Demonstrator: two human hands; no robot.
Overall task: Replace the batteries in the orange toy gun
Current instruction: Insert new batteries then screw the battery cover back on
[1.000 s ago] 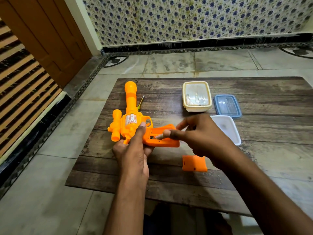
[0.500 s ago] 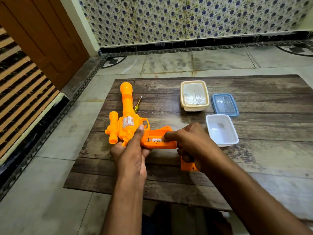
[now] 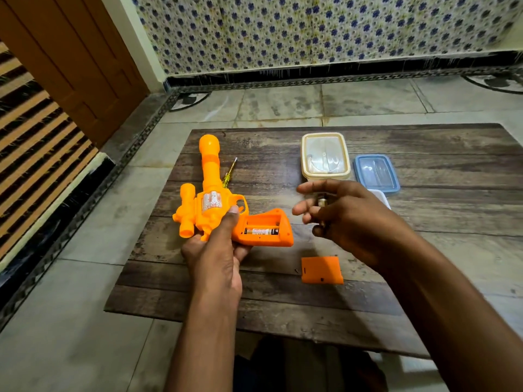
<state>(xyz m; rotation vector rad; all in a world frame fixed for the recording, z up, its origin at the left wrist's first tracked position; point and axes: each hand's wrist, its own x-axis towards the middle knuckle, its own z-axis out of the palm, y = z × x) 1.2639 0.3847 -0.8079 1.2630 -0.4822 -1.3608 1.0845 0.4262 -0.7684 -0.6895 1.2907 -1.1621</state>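
Note:
The orange toy gun [image 3: 210, 205] lies on its side on the wooden board [image 3: 424, 250], barrel pointing away. My left hand [image 3: 218, 250] grips its body near the trigger. The grip's battery bay is open, and one battery [image 3: 261, 231] lies in its lower slot. My right hand [image 3: 345, 216] hovers to the right of the grip, fingers curled around another battery [image 3: 321, 201]. The orange battery cover [image 3: 321, 270] rests on the board below my right hand.
A yellow-handled screwdriver [image 3: 228, 174] lies behind the gun's barrel. A cream lidded box [image 3: 325, 157] and a blue lid [image 3: 376, 172] sit at the back right. A white tub [image 3: 382, 198] is mostly hidden behind my right hand. Tiled floor surrounds the board.
My right hand pressed a battery into the grip, then lifted away to the right, now holding another battery. The gun stayed in my left hand.

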